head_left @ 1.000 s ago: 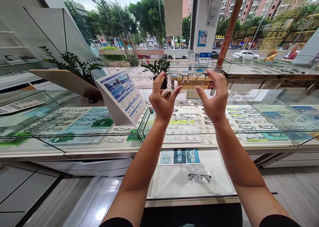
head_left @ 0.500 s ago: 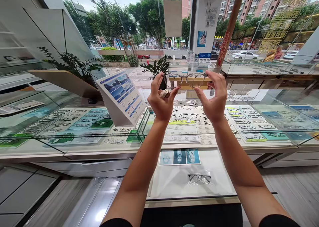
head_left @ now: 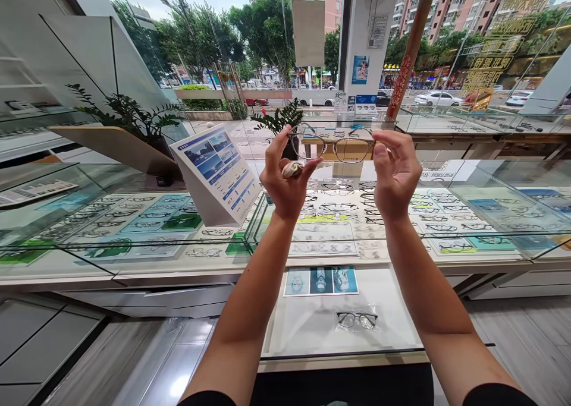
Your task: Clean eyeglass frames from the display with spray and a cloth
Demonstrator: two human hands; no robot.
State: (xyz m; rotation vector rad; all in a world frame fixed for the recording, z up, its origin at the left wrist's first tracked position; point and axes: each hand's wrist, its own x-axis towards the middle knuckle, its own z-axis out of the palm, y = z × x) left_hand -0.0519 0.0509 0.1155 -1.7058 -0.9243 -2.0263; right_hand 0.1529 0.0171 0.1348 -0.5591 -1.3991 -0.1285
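- Grips the left end of round, thin-rimmed eyeglasses with clear lenses (head_left: 329, 144) in the left hand (head_left: 285, 180), index finger at the rim's outer edge, thumb near the lower rim.
- Has a crumpled off-white wad, cloth-like (head_left: 292, 169), tucked in the curled lower fingers of that hand.
- Pinches the other end of the eyeglasses between thumb and index finger of the right hand (head_left: 395, 177).
- Has both hands apart from each other, clamped on opposite ends of the eyeglasses, raised well above the long glass-topped counter (head_left: 156, 265), lenses roughly level.
- Has below, between the forearms, a white rectangular tray (head_left: 307, 329), bearing black-browed eyeglasses in clear plastic wrapping (head_left: 357, 320) and, farther back, a card with three blue-toned pictures (head_left: 321, 281).
- Faces rows of spectacle frames (head_left: 338, 207) under the glass beyond the tray.
- Has to the left a white, blue-printed tent card (head_left: 212, 177), tilted, and past it a tan curved board (head_left: 111, 150) in front of a dark-leaved plant (head_left: 129, 115).
- Looks past a second leafy potted plant (head_left: 279, 119), behind the left hand, toward a reddish-brown pole (head_left: 410, 52) at the right, green trees (head_left: 267, 31) and a white car (head_left: 439, 98) outside.
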